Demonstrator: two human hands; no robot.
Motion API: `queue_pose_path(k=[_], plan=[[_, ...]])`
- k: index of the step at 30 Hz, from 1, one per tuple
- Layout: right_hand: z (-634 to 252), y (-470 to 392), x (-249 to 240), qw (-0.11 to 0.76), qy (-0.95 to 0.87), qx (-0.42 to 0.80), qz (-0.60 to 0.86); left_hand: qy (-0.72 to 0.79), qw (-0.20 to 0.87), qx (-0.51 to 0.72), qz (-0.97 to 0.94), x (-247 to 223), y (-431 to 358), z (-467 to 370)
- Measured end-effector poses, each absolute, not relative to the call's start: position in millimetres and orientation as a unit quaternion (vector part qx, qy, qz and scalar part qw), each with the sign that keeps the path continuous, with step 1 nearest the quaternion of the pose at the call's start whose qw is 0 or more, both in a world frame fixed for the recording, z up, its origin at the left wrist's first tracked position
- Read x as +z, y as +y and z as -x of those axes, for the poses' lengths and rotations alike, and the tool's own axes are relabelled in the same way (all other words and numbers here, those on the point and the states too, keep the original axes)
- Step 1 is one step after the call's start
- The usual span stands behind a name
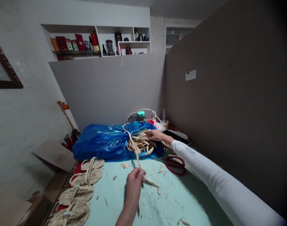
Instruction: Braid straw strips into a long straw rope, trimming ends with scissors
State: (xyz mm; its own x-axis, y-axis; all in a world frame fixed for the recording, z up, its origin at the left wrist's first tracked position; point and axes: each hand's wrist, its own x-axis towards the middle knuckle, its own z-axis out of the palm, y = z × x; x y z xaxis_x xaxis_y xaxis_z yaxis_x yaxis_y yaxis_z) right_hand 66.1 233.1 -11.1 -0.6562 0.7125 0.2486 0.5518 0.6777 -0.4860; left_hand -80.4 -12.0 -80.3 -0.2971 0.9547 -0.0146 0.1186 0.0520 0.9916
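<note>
My left hand [134, 180] is closed, pinching the lower end of a braided cord [138, 160] of pale dried husk just above the table. Loose strips [151, 181] stick out past its fingers. From there the cord runs up over a blue plastic bag [98, 141] and loops at the back. My right hand [156, 135] reaches to the mouth of the bag, where its fingers, slightly apart, touch a heap of dried husk strips [143, 144]. Some fingertips are hard to make out among the strips. Red-handled scissors [175, 165] lie below the right forearm.
Several woven straw sandals [81, 177] line the table's left edge. Husk scraps [125, 165] are scattered on the pale green tabletop [117, 191]. A jar with a green lid [141, 114] and a cup [165, 124] stand at the back. Grey partitions [110, 91] enclose the back and right.
</note>
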Motion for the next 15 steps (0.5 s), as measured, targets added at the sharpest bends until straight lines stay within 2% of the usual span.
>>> queue_pose_path(k=[9,15], plan=[[-65.5,242.1,-2.8,0.325,-0.826,0.236,0.396,0.611,0.39,0.525,-0.447,-79.4,-12.1,80.4],[-63.8,236.9,-7.8,0.308,-0.845,0.255,0.355,0.606,0.388,0.531,-0.447,-77.5,-12.8,81.0]])
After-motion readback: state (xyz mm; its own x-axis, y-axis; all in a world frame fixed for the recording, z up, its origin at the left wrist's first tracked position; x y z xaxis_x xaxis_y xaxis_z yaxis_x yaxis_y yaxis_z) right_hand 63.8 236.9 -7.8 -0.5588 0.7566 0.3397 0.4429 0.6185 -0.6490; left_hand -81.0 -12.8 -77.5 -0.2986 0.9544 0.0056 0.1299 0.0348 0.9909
